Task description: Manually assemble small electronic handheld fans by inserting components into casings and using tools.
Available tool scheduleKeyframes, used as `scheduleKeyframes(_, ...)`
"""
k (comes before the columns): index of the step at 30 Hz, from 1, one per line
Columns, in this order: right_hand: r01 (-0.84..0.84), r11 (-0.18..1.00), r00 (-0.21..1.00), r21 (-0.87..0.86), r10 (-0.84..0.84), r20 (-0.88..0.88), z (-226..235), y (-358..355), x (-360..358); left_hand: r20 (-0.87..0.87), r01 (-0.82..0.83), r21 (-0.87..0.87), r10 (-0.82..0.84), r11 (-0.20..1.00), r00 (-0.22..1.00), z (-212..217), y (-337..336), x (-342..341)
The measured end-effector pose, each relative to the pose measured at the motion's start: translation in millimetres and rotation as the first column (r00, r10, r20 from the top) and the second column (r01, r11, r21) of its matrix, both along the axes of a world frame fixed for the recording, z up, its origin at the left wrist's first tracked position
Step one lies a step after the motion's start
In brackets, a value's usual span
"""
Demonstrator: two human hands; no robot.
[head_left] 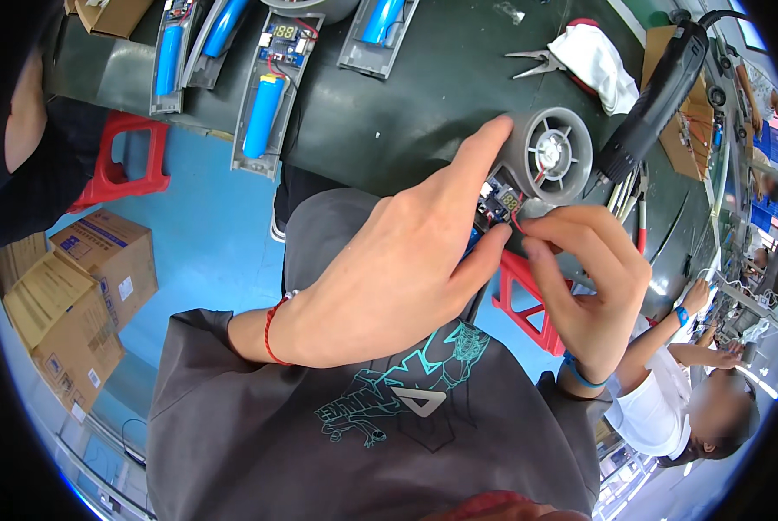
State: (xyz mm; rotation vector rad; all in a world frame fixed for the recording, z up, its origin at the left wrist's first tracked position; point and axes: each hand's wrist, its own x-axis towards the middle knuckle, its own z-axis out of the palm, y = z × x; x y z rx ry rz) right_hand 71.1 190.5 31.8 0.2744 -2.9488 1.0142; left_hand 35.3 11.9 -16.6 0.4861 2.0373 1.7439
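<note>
My left hand (389, 260) is closed round a grey handheld fan housing (583, 156), its index finger along the round fan head and its thumb by the open handle. Inside the head sits a spoked fan guard (552, 154). A small circuit board (496, 201) with a lit digit display shows in the handle; part of a blue battery is visible below it, the rest hidden by my left hand. Thumb and forefinger of my right hand (602, 278) pinch a thin red wire (518, 222) beside the board. The wire's end is hidden by my fingertips.
Half-housings with blue batteries (264, 117) lie at the table's far left. Pliers (536, 62), a white cloth (593, 65) and a black electric screwdriver (658, 100) lie at the far right. Red stools (150, 161) and cardboard boxes (102, 260) stand below. A co-worker (658, 408) sits at right.
</note>
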Motion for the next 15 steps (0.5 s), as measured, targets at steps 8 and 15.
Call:
scheduleKeyframes(8,0.119,0.984,0.987,-0.134,-0.104,0.120,-8,0,3,0.027,-0.005,0.035,0.004,0.999,1.000,1,-1,0)
scheduleKeyframes(15,0.252,0.909,0.913,-0.332,-0.110,0.392,-16,2,9,0.017,0.000,0.047,-0.001,0.999,1.000,-3,-2,0)
